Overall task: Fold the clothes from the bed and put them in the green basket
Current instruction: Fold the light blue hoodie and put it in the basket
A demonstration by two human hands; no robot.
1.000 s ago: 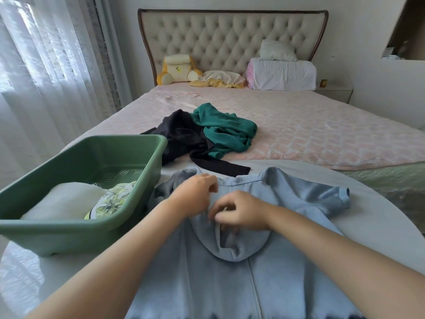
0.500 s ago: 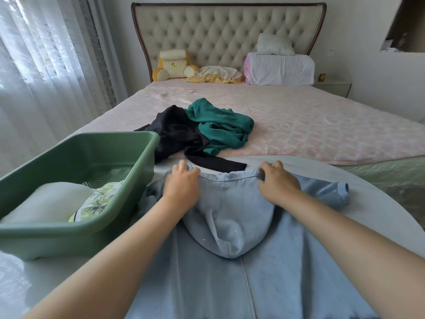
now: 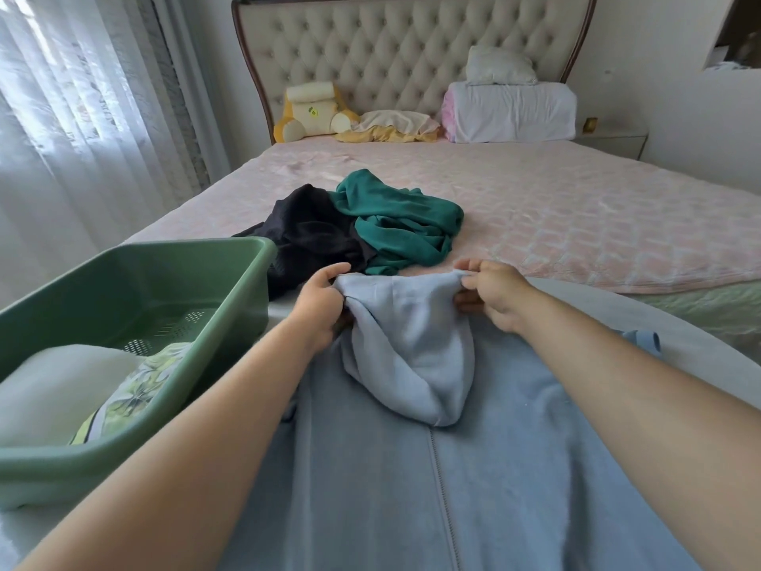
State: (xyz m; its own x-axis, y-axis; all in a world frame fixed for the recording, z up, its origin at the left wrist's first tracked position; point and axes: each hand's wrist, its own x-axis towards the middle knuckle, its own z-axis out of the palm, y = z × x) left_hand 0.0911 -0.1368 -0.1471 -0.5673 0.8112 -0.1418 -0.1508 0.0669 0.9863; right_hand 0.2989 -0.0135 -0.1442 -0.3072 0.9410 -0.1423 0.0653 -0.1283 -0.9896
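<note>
Both hands have left the flat collar they pressed half a second ago, and they now hold the hood up off the garment by its upper edge. Nearest the person, the hoodie lies spread face up on the table, pale blue, its zip running down the middle between the two forearms. Above the zip, the hood hangs in a loose pouch toward the person. The left hand pinches the hood's left corner between thumb and curled fingers, and the right hand pinches the right corner in the same way, so the edge is stretched between them. To the left, just beside the left forearm, the basket stands on the table and holds a folded white cloth with a floral cloth next to it. Beyond the hands is the bed, where a black garment and a teal garment lie crumpled and touching each other, near the basket's far corner. Farther back, a plush toy and stacked pillows rest against the tufted headboard. A sheer curtain hangs on the left.
</note>
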